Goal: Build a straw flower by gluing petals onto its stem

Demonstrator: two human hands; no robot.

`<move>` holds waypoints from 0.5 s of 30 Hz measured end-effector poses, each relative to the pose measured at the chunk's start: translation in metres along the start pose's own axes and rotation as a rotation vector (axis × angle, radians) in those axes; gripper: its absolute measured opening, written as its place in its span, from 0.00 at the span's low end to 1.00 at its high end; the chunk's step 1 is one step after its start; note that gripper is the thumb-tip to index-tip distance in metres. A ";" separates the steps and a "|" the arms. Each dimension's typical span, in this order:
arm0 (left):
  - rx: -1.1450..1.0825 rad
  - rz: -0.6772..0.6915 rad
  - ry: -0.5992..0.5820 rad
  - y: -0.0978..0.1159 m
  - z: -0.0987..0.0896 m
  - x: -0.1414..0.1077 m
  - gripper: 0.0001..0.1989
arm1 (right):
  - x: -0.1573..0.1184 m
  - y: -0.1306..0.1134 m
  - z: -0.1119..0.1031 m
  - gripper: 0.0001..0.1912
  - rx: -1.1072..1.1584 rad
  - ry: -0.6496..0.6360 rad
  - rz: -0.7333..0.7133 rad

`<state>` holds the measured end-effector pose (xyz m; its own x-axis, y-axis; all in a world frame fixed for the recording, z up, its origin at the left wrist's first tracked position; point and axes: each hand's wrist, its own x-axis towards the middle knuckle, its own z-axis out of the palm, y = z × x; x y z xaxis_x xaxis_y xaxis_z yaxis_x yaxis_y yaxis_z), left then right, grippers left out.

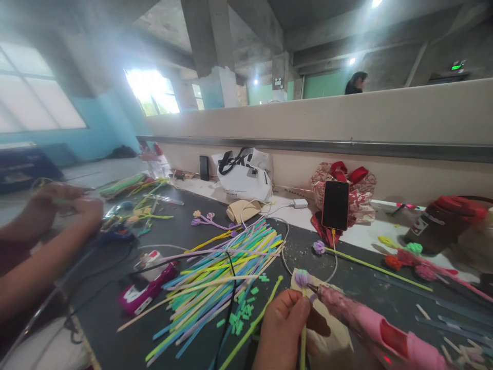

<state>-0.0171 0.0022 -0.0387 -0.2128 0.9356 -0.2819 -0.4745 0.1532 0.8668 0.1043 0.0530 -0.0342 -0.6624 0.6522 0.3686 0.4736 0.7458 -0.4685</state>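
My left hand (283,326), low in the middle, pinches a yellow-green stem (303,341) topped by a small purple flower head (302,278). The stem stands roughly upright. From the right, the dark nozzle of a pink glue gun (358,318) meets the stem just under the flower. A red light glows on the gun's body. My right hand does not show; the gun's rear runs out at the bottom edge. Behind my left hand lies a tan sheet (333,339). A loose yellow-green stick (252,326) lies to the left.
Many coloured sticks (227,277) are heaped mid-table beside cut green bits (242,311) and a purple tool (148,288). A co-worker's hands (77,205) are at left. Further back are a charging phone (335,205), a white bag (244,174), a finished-looking flower (319,247) and a red-lidded bottle (442,223).
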 end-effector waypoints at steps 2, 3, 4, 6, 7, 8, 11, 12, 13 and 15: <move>0.003 0.005 -0.006 0.001 0.000 0.000 0.20 | 0.012 0.001 0.004 0.09 0.035 0.023 -0.010; 0.003 0.008 -0.007 0.002 0.000 0.000 0.20 | 0.016 0.002 0.005 0.10 0.049 0.034 -0.016; 0.002 0.010 -0.006 0.002 0.000 0.000 0.20 | 0.019 0.003 0.006 0.10 0.061 0.045 -0.021; 0.007 0.015 -0.003 0.001 -0.001 0.000 0.21 | 0.022 0.004 0.005 0.11 0.083 0.063 -0.034; 0.010 0.013 -0.001 0.000 -0.001 0.000 0.21 | 0.022 0.004 0.003 0.10 0.092 0.072 -0.040; 0.011 0.014 -0.001 0.000 -0.001 0.000 0.22 | 0.022 0.004 0.001 0.10 0.100 0.078 -0.046; 0.005 0.027 -0.017 0.000 -0.002 0.001 0.22 | 0.016 0.005 -0.006 0.08 0.120 0.094 -0.062; 0.003 0.033 -0.023 0.000 -0.002 0.001 0.22 | 0.013 0.005 -0.009 0.07 0.125 0.097 -0.067; 0.004 0.038 -0.025 0.000 -0.001 0.000 0.22 | 0.010 0.005 -0.012 0.08 0.130 0.099 -0.074; 0.008 0.031 -0.017 0.001 -0.001 0.000 0.21 | 0.003 0.005 -0.017 0.08 0.139 0.100 -0.089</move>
<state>-0.0185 0.0017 -0.0383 -0.2130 0.9451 -0.2477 -0.4609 0.1264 0.8784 0.1151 0.0608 -0.0215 -0.6338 0.5998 0.4884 0.3260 0.7797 -0.5345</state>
